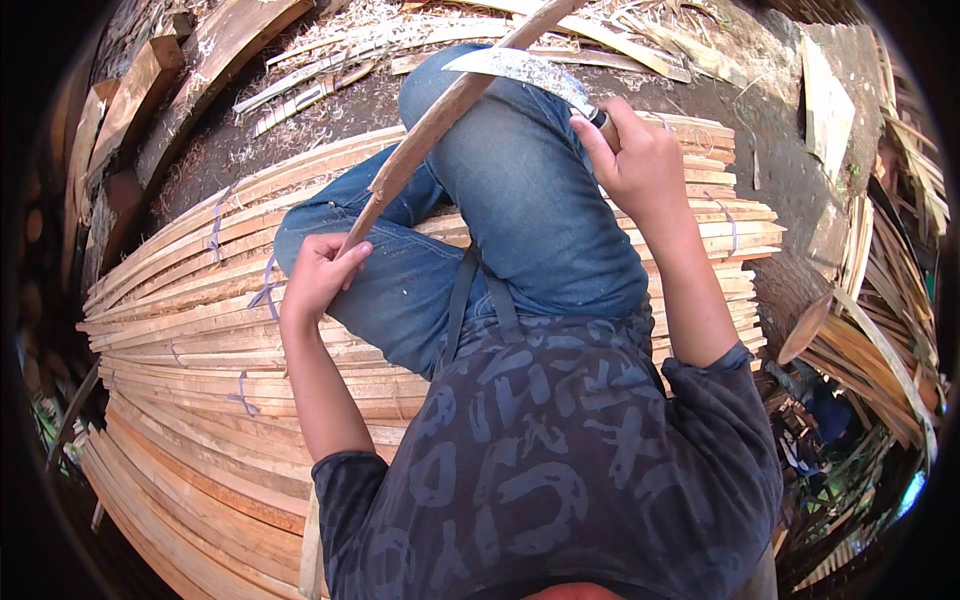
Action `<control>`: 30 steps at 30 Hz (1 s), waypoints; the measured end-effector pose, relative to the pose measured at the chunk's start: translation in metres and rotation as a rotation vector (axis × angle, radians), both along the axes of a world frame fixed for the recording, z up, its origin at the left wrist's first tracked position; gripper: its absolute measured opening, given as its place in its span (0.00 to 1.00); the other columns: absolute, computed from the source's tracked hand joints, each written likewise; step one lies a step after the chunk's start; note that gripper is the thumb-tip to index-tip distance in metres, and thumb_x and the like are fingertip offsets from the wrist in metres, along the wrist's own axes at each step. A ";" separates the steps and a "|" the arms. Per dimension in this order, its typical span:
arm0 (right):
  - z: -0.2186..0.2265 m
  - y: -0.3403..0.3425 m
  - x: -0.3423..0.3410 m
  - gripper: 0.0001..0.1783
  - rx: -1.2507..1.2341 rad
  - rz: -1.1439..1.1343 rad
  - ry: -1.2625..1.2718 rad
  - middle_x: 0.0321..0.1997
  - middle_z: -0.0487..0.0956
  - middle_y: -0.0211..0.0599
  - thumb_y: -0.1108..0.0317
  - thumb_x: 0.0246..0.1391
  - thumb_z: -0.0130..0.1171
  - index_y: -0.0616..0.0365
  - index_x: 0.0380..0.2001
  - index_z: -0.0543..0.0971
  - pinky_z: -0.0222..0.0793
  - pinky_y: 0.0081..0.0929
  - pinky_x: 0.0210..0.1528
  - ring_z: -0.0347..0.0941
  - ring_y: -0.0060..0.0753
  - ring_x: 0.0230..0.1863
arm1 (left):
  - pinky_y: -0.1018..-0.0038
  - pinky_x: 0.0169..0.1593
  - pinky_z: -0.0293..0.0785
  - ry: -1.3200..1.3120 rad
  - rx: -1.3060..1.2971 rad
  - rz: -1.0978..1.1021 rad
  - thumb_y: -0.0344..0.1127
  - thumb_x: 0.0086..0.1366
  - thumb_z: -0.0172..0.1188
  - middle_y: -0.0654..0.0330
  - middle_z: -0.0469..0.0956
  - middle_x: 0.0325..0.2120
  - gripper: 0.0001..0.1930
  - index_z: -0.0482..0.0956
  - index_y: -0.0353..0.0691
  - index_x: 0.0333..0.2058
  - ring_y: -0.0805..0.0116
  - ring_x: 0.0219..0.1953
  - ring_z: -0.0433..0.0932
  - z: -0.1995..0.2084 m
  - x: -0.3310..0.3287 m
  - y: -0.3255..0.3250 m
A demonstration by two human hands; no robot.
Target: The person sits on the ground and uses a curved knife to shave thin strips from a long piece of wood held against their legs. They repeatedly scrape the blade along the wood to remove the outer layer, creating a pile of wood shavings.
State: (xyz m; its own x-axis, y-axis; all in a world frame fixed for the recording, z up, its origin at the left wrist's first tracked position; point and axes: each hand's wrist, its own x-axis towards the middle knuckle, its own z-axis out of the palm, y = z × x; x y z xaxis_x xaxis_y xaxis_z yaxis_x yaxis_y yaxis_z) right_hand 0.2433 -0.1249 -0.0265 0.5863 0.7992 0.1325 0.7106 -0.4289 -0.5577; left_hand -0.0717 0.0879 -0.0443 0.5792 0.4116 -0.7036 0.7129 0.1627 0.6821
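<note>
The left grip (324, 272) clenches the lower part of a wooden stick (436, 124) slanting forward and right over blue jeans (525, 190). Nearer its far half, the right grip (642, 160) grasps a curved knife (527, 72) crosswise

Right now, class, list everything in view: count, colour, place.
Knife: one, curved, silvery, top centre
Stick: one, brown, upper centre
Slats: many, pale tan, middle and left
Ties: several, purple, around slats
Beams: several, brown, upper left
Loose strips: many, pale, along top
Board: one, pale, upper right
Stacked strips: many, brown, far right
Jeans: one pair, blue, centre
Shirt: one, dark with grey pattern, lower centre
Left hand: one, bare, gripping the stick
Right hand: one, bare, gripping the knife
</note>
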 end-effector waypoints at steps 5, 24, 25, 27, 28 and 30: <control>0.004 0.000 -0.012 0.18 -0.013 0.021 0.017 0.13 0.74 0.35 0.54 0.55 0.62 0.56 0.22 0.71 0.67 0.35 0.18 0.73 0.42 0.16 | 0.79 0.18 0.57 0.043 0.155 -0.027 0.38 0.61 0.64 0.68 0.69 0.10 0.17 0.75 0.35 0.16 0.81 0.14 0.64 0.009 0.007 -0.009; 0.020 0.004 0.035 0.21 -0.094 -0.123 -0.281 0.12 0.73 0.34 0.52 0.57 0.59 0.55 0.20 0.71 0.67 0.36 0.18 0.74 0.42 0.15 | 0.69 0.20 0.59 -0.013 0.551 -0.170 0.41 0.58 0.67 0.51 0.64 0.10 0.18 0.78 0.31 0.21 0.67 0.13 0.57 -0.001 0.006 -0.013; 0.019 0.007 0.027 0.21 -0.072 -0.093 -0.257 0.12 0.73 0.34 0.52 0.57 0.59 0.56 0.20 0.70 0.67 0.35 0.18 0.73 0.43 0.15 | 0.69 0.20 0.59 0.011 0.536 -0.173 0.42 0.58 0.68 0.52 0.63 0.09 0.18 0.77 0.31 0.21 0.67 0.13 0.56 0.000 0.007 -0.012; 0.017 0.017 0.004 0.21 -0.047 -0.014 -0.167 0.13 0.74 0.34 0.52 0.57 0.59 0.56 0.20 0.70 0.67 0.35 0.18 0.73 0.43 0.15 | 0.71 0.19 0.58 0.026 0.530 -0.186 0.41 0.58 0.67 0.56 0.63 0.09 0.19 0.76 0.31 0.19 0.71 0.13 0.58 -0.001 0.009 -0.009; 0.017 0.023 -0.007 0.21 -0.039 0.033 -0.136 0.13 0.74 0.35 0.52 0.56 0.59 0.56 0.20 0.71 0.68 0.35 0.18 0.74 0.43 0.16 | 0.73 0.18 0.57 0.017 0.536 -0.192 0.40 0.58 0.67 0.60 0.64 0.09 0.19 0.75 0.31 0.18 0.75 0.13 0.59 -0.002 0.009 -0.008; 0.012 0.032 -0.014 0.21 -0.049 0.060 -0.134 0.14 0.75 0.35 0.52 0.56 0.59 0.56 0.20 0.71 0.69 0.36 0.18 0.74 0.44 0.16 | 0.74 0.18 0.56 0.008 0.536 -0.196 0.39 0.59 0.67 0.64 0.66 0.08 0.19 0.75 0.31 0.17 0.79 0.13 0.61 -0.004 0.007 -0.008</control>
State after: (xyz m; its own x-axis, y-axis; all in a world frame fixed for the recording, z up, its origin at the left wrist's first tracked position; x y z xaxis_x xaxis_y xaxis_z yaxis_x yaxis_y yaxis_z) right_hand 0.2296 -0.0928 -0.0141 0.5173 0.8394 0.1667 0.8025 -0.4081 -0.4354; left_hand -0.0647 0.0796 -0.0478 0.6759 0.5979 -0.4309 0.7007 -0.3400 0.6273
